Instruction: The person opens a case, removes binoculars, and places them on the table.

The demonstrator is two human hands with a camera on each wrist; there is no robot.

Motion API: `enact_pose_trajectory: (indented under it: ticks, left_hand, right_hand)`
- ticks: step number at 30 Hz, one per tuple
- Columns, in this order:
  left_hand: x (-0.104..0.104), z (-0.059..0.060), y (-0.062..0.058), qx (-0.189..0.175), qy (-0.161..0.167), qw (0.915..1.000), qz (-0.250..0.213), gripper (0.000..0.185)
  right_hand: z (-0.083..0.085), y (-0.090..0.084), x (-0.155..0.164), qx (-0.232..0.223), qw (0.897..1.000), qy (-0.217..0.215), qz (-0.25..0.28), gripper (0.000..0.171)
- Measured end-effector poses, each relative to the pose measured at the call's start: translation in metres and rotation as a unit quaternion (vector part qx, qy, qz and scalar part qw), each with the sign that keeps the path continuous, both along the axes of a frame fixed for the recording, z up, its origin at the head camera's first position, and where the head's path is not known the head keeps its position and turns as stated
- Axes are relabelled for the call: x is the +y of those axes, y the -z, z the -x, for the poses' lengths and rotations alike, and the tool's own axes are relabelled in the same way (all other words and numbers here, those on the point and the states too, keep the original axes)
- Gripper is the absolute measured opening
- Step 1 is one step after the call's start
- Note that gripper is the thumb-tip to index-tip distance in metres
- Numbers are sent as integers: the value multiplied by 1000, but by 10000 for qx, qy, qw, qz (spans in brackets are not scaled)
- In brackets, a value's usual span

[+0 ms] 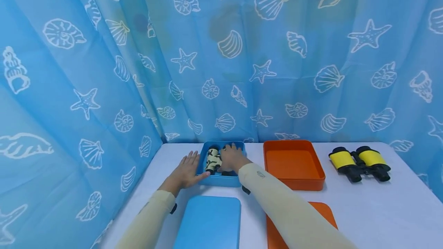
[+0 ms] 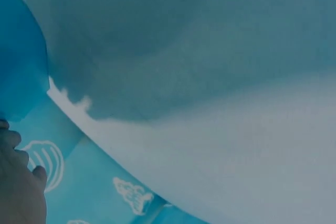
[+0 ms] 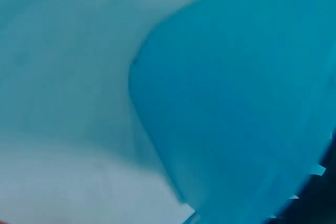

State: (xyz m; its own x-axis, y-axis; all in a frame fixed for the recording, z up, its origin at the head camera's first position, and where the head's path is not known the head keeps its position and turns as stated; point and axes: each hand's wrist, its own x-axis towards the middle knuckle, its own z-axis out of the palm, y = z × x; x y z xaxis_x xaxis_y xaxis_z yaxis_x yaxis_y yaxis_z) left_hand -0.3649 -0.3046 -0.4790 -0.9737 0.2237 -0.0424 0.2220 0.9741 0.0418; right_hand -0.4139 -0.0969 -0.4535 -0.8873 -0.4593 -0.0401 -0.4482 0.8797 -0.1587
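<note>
A pair of camouflage binoculars (image 1: 213, 158) lies inside the blue box (image 1: 221, 181) near the back of the table. My right hand (image 1: 232, 158) reaches over the box's right side, its fingers curled over the right barrel and covering most of it. Against the box's left side rests my left hand (image 1: 188, 170), fingers straight and pointing away, with the thumb across the near left corner. In the left wrist view, part of the left hand (image 2: 21, 182) shows below the box (image 2: 21, 51). The box wall (image 3: 236, 93) fills much of the right wrist view; the right hand is out of sight there.
A flat blue lid (image 1: 209, 222) lies in front of the blue box. To the right stands an orange box (image 1: 294, 184), with an orange lid (image 1: 323, 212) partly under my right forearm. Yellow and black binoculars (image 1: 372, 158) rest farther right. A shell-patterned curtain (image 1: 242, 60) hangs behind.
</note>
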Motion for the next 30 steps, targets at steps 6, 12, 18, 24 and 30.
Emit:
enact_pose_trajectory:
  ticks: [6, 12, 18, 24, 30]
  left_hand:
    - [7, 1, 2, 43, 64, 10000, -44, 103]
    - [15, 3, 6, 88, 68, 9998, -150, 105]
    - [20, 2, 7, 183, 58, 9996, -222, 109]
    - [14, 0, 7, 176, -32, 9997, -149, 111]
    - [4, -3, 5, 228, -139, 9996, -107, 109]
  right_hand:
    - [-7, 12, -5, 96, 9996, 244, 124, 73]
    - [-7, 18, -8, 15, 9986, 466, 244, 68]
    - [-4, 19, -8, 81, 9989, 447, 96, 73]
    - [-2, 8, -8, 232, 9993, 261, -95, 76]
    - [-1, -17, -12, 446, 9973, -45, -575, 80]
